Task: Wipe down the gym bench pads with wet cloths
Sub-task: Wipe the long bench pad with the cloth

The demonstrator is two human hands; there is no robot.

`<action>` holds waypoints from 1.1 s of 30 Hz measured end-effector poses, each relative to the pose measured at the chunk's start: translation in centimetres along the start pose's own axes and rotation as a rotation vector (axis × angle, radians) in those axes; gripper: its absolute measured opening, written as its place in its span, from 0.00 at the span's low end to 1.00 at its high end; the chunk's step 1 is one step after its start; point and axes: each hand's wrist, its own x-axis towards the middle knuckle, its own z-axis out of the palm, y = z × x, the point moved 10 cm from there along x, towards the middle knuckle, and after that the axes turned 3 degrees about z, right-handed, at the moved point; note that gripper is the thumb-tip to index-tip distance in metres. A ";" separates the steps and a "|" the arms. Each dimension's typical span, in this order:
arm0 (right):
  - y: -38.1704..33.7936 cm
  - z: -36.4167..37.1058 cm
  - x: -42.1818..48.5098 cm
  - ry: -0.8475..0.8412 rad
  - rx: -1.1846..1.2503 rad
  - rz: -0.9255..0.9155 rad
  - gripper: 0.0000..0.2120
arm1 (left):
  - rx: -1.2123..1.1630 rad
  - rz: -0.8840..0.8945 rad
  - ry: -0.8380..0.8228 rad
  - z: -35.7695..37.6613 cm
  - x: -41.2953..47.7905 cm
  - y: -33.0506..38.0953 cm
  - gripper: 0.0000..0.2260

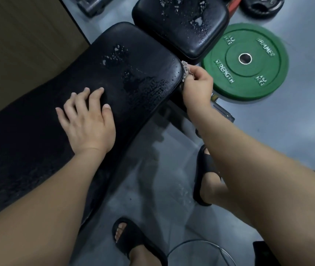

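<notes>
Green bumper plate (pixel 248 87), marked "HAMMER STRENGTH" and "10 KG" twice, lies flat on the floor just right of the right hand (pixel 197 84). Right hand pinches a cloth (pixel 185 70) against the end edge of the long back pad (pixel 133 60). Left hand (pixel 87 120) rests on that pad, fingers spread. Droplet-covered seat pad (pixel 179 25) sits beyond the right hand; black weight plate (pixel 264 5) farther off

Left hand (pixel 87 120) lies flat on the pad (pixel 133 60), fingers spread; right hand (pixel 196 84) pinches a cloth (pixel 185 71) at the pad's end.
</notes>
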 end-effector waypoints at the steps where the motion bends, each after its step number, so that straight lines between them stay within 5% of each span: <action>1: 0.2 0.1 -0.1 -0.017 0.015 -0.002 0.11 | 0.003 0.003 0.001 0.0 0.0 0.0 0.20; 7: 0.1 -1.2 -2.3 -0.074 -0.138 0.012 0.09 | -0.004 0.006 -0.013 -0.4 0.0 0.1 0.19; 11: -6.4 0.4 -2.4 -0.052 -0.250 -0.258 0.07 | -0.018 -0.009 -0.067 -0.3 0.2 0.0 0.20; 16: -15.7 10.3 -3.5 -0.270 -0.491 -0.660 0.10 | -0.045 -0.013 -0.078 -0.5 0.4 -0.4 0.23; 24: -16.9 25.7 -0.8 -0.561 -1.033 -0.886 0.15 | -0.006 0.002 -0.114 -0.3 0.7 -0.6 0.25; 33: -14.1 31.5 3.2 -1.035 -1.513 -0.428 0.11 | 0.022 0.018 -0.134 -0.1 0.8 -0.6 0.26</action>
